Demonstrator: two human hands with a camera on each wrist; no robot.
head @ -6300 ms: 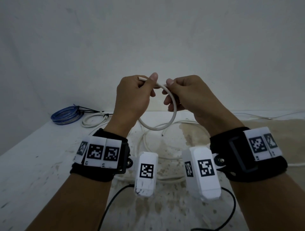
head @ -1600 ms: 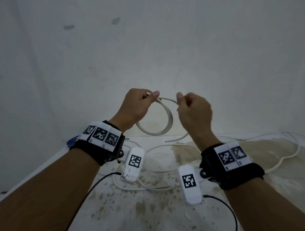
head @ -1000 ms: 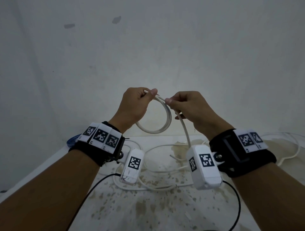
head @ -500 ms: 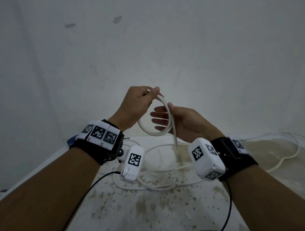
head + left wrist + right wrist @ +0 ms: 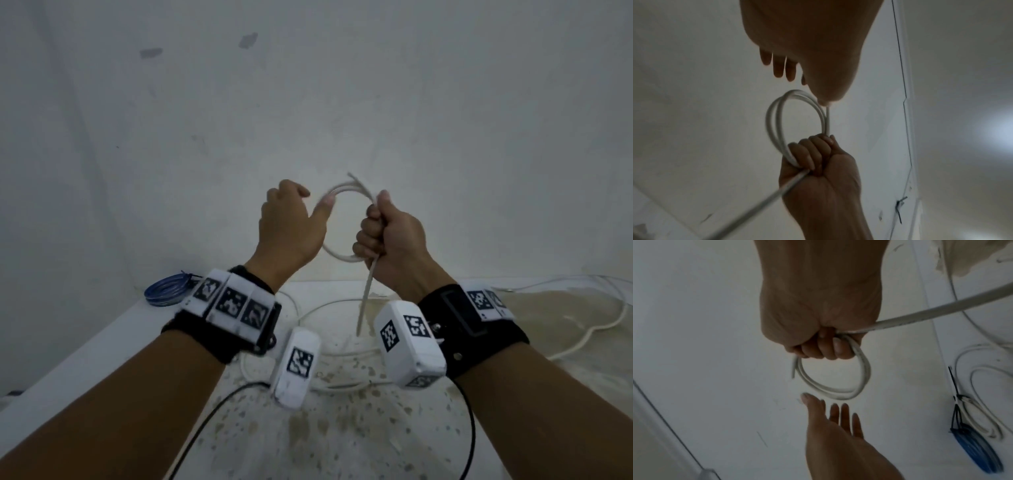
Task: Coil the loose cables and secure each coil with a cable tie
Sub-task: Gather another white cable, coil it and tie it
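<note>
A small coil of white cable (image 5: 342,192) (image 5: 777,120) (image 5: 838,389) of two or three turns is held up in the air. My right hand (image 5: 383,233) (image 5: 813,159) (image 5: 818,344) grips the coil's right side in a fist, and the free run of cable (image 5: 364,298) hangs from it down to the table. My left hand (image 5: 291,219) (image 5: 830,415) is beside the coil's left edge with straight fingers; only the thumb tip is near or touching the cable.
More loose white cable (image 5: 329,342) lies looped on the stained white table (image 5: 102,359). A blue coil (image 5: 166,291) (image 5: 978,449) and a white coil (image 5: 980,412), both with black ties, lie at the back left. A white wall stands close behind.
The coil has passed from my left hand's pinch into my right fist. My left hand let go and opened beside it. Over the last seconds further turns were added.
</note>
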